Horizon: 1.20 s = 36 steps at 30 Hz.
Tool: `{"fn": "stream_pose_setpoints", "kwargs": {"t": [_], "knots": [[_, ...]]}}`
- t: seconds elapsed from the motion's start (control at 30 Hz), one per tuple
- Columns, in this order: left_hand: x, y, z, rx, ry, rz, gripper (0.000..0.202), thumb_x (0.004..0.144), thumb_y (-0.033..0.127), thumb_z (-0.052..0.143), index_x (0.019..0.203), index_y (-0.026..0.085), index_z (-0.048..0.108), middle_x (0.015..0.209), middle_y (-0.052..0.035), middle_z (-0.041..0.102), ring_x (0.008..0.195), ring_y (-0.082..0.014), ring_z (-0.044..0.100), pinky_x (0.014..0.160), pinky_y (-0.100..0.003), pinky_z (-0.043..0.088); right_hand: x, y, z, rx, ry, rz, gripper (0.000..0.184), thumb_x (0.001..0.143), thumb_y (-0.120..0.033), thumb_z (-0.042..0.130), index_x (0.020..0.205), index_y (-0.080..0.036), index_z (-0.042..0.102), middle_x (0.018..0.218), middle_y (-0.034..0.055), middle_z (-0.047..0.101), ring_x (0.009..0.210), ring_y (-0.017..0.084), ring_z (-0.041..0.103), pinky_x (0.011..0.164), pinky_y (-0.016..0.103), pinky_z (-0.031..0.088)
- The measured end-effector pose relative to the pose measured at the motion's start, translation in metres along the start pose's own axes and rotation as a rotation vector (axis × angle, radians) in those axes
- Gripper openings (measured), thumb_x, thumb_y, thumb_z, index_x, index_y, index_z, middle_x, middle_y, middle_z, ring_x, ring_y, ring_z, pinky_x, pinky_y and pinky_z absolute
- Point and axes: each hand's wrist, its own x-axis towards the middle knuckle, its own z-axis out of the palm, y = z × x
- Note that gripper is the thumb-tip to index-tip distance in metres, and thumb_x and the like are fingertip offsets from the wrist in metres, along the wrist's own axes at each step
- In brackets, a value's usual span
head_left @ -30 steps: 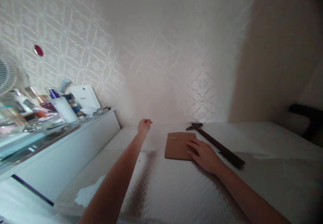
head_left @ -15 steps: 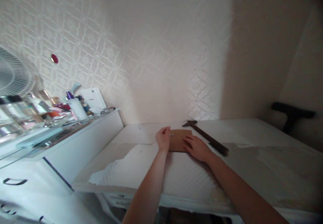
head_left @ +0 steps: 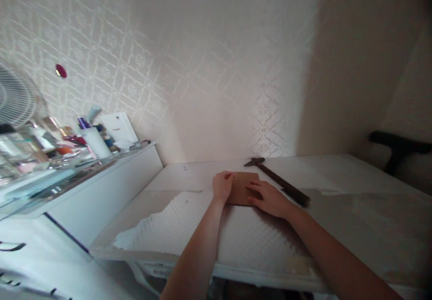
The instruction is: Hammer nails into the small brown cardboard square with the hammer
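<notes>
A flat brown rectangular board (head_left: 241, 192) lies on the table between my hands; wood or cardboard, I cannot tell. Small pale marks show near its upper left part. My left hand (head_left: 222, 186) is at the board's left edge, with thumb and forefinger pinched together over the upper left corner. Whatever is between those fingertips is too small to make out. Spread fingers of my right hand (head_left: 269, 197) rest on the board's right side. Just beyond the right hand lies a hammer (head_left: 281, 183), its head pointing toward the wall.
A torn white textured sheet (head_left: 162, 221) covers part of the white table (head_left: 340, 174). To the left stands a white cabinet (head_left: 118, 192) topped with bottles (head_left: 96, 142) and a white box (head_left: 119, 127). A fan (head_left: 15, 95) is beyond. At right is a black T-shaped object (head_left: 394, 146).
My left fingertips have moved slightly right over the board's upper corner. The right hand stays on the board. The whole view has shifted a little.
</notes>
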Motion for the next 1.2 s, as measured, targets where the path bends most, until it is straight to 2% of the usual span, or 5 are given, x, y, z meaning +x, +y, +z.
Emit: {"fn": "stream_pose_setpoints", "kwargs": {"t": [0.23, 0.47, 0.7, 1.2], "knots": [[-0.001, -0.001, -0.001, 0.109, 0.061, -0.005, 0.012, 0.082, 0.026, 0.061, 0.084, 0.021, 0.072, 0.086, -0.0015, 0.071, 0.083, -0.0149, 0.063, 0.080, -0.025, 0.045, 0.000, 0.001, 0.001, 0.007, 0.012, 0.000, 0.046, 0.081, -0.035, 0.054, 0.120, -0.010, 0.059, 0.129, 0.0175, 0.050, 0.120, 0.028, 0.045, 0.103, 0.041, 0.032], [-0.002, -0.004, 0.002, 0.248, 0.041, 0.038, 0.012, 0.082, 0.024, 0.060, 0.087, 0.024, 0.071, 0.091, -0.0004, 0.071, 0.093, -0.0166, 0.061, 0.086, -0.027, 0.044, 0.000, 0.001, 0.002, -0.001, 0.009, 0.013, 0.046, 0.082, -0.035, 0.054, 0.120, -0.010, 0.059, 0.129, 0.0170, 0.051, 0.120, 0.028, 0.044, 0.103, 0.041, 0.031], [0.000, -0.008, 0.004, 0.237, 0.022, 0.042, 0.015, 0.083, 0.022, 0.059, 0.093, 0.025, 0.069, 0.095, 0.0018, 0.070, 0.096, -0.0155, 0.061, 0.089, -0.027, 0.044, 0.000, 0.001, 0.003, -0.004, 0.012, 0.008, 0.047, 0.081, -0.035, 0.053, 0.121, -0.010, 0.058, 0.130, 0.0173, 0.050, 0.120, 0.028, 0.044, 0.103, 0.041, 0.032], [0.000, -0.010, 0.006, 0.270, 0.009, 0.077, 0.015, 0.081, 0.018, 0.060, 0.091, 0.023, 0.071, 0.091, 0.0016, 0.071, 0.094, -0.0166, 0.062, 0.086, -0.026, 0.046, -0.001, -0.001, 0.002, -0.010, 0.010, 0.017, 0.048, 0.081, -0.036, 0.054, 0.121, -0.010, 0.058, 0.131, 0.0176, 0.049, 0.121, 0.028, 0.044, 0.103, 0.041, 0.032]]}}
